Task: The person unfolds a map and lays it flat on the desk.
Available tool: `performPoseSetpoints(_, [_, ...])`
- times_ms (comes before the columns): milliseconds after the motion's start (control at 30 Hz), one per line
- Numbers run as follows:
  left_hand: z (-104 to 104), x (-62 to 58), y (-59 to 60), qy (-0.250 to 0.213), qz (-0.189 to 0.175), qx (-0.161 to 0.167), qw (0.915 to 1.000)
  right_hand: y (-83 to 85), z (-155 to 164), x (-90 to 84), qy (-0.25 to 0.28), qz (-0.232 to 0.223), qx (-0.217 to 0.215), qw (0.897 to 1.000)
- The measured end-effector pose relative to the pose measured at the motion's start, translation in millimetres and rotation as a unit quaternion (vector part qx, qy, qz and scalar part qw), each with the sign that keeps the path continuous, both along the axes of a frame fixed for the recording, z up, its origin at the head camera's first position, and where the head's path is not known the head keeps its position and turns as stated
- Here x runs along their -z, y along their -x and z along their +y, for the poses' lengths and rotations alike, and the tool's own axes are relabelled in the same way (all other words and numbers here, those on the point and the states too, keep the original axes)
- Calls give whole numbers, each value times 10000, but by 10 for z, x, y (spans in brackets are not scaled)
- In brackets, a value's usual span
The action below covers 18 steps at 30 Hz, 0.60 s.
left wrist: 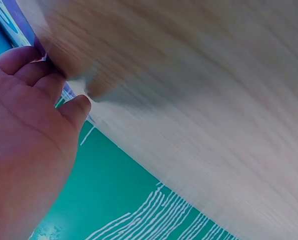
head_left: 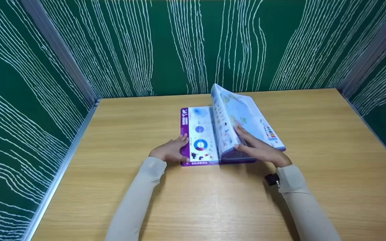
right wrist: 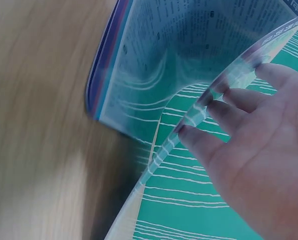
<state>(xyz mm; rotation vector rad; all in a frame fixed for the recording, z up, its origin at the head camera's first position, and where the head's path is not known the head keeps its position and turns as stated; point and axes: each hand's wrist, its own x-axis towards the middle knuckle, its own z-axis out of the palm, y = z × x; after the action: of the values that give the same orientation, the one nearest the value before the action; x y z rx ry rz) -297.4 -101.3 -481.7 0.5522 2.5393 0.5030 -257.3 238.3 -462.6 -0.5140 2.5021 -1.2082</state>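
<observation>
An open book with a purple border on its left page lies on the wooden table, its printed leaves lifted and curved near the middle. My left hand rests at the purple left edge, thumb near the lower corner. In the left wrist view, the fingers of that hand lie along the book's edge. My right hand reaches over the right part, its thumb and forefinger tips at the edge of the raised leaves. The right wrist view shows the hand's fingertips against a glossy leaf edge.
Green walls with white wavy lines enclose the table at the back and sides. A metal frame strip runs along the left side. A small black object hangs at the right sleeve cuff.
</observation>
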Motion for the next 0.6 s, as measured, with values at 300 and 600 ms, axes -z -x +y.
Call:
performPoseSetpoints(300, [-125,-9,6,-3,-17,-136,9999,-18,45,17,-202,-8,168,9997])
performPoseSetpoints(600, [-213,-8,1,-44,-54,-502,9987,-22,105,38,-243,-110,313,9992])
